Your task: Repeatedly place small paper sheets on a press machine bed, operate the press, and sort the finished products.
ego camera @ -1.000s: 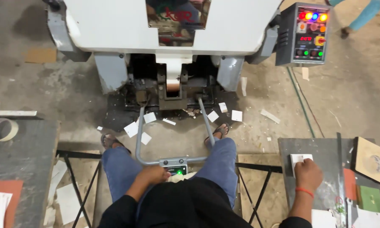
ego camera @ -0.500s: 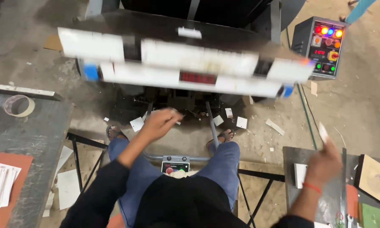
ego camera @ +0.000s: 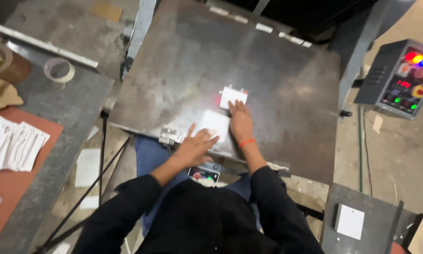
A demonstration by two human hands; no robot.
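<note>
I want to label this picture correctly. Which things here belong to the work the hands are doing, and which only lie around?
In the work: left hand and right hand on the metal plate; two white cards under the fingers.

Lying about: tape rolls, stack of white sheets, control box with coloured lights, white card on side table.

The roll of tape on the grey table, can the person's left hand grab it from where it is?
Probably not without leaning. The left hand rests on the metal plate by a white card, and the tape roll lies far off to the left. Nothing blocks the way.
</note>
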